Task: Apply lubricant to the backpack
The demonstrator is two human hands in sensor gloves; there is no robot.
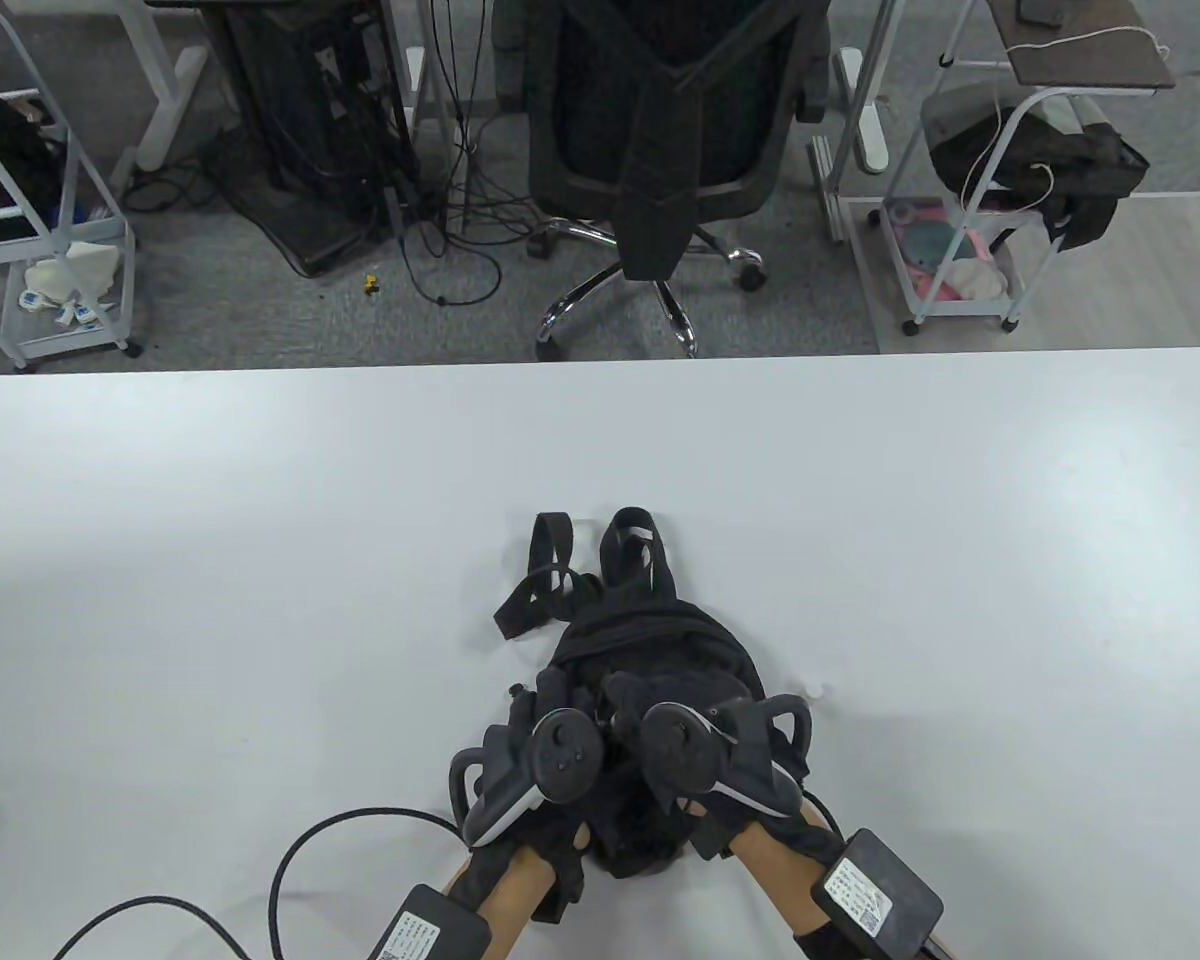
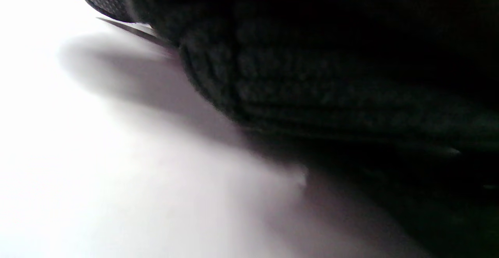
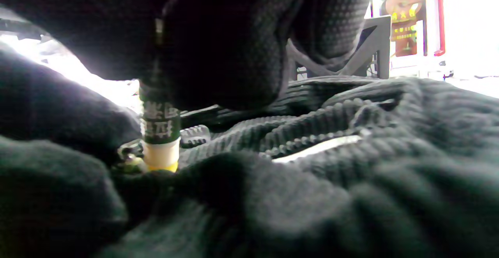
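A black backpack (image 1: 660, 640) lies on the white table (image 1: 260, 520), with its straps (image 1: 545, 585) pointing away from me. My right hand (image 1: 628, 702) is over its near part and grips a green lubricant stick (image 3: 160, 127). The stick's pale tip presses on the zipper beside the metal zipper pull (image 3: 130, 154). Zipper teeth (image 3: 312, 129) run off to the right. My left hand (image 1: 532, 706) rests on the backpack's left side, its fingers hidden under the tracker. The left wrist view shows only dark backpack fabric (image 2: 331, 86) close above the table (image 2: 97, 172).
A small white cap (image 1: 815, 690) lies on the table just right of the backpack. Glove cables (image 1: 290, 860) loop along the near edge. Beyond the table's far edge stand an office chair (image 1: 660, 140) and wire carts (image 1: 990, 200).
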